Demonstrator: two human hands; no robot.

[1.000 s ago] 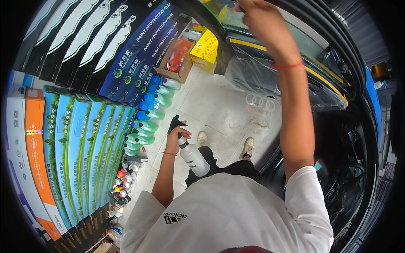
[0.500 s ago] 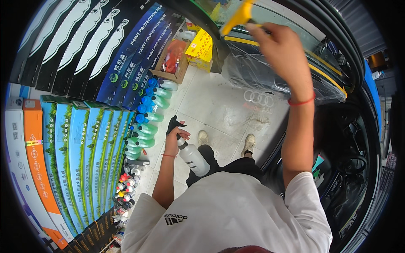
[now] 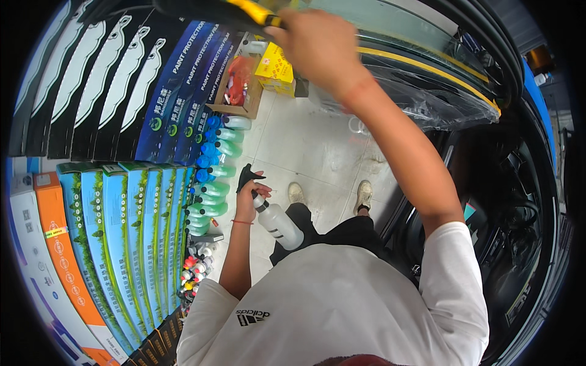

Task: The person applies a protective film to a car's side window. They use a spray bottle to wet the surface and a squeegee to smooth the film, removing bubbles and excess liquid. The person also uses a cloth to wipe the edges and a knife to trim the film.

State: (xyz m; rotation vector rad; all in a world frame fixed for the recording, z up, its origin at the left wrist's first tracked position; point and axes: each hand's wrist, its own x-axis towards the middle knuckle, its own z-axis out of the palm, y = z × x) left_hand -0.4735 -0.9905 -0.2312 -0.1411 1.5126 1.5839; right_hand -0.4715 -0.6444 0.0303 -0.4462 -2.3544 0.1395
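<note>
My left hand is closed round the neck of a translucent white spray bottle with a black trigger head. The bottle tilts with its base close to my dark trousers. My right hand grips the black handle end of a yellow squeegee at the upper edge of the view. Its far end is partly cut off and blurred. Beside my right forearm is a car door's window glass, with clear plastic sheeting over the panel below it.
Black and blue film boxes and light blue boxes stand along the left. Several green-filled bottles line the floor beside them. A cardboard box and a yellow box sit ahead. The car interior opens at the right.
My right hand has swept left with the squeegee, off the window toward the upper left. My left hand still holds the spray bottle in nearly the same place.
</note>
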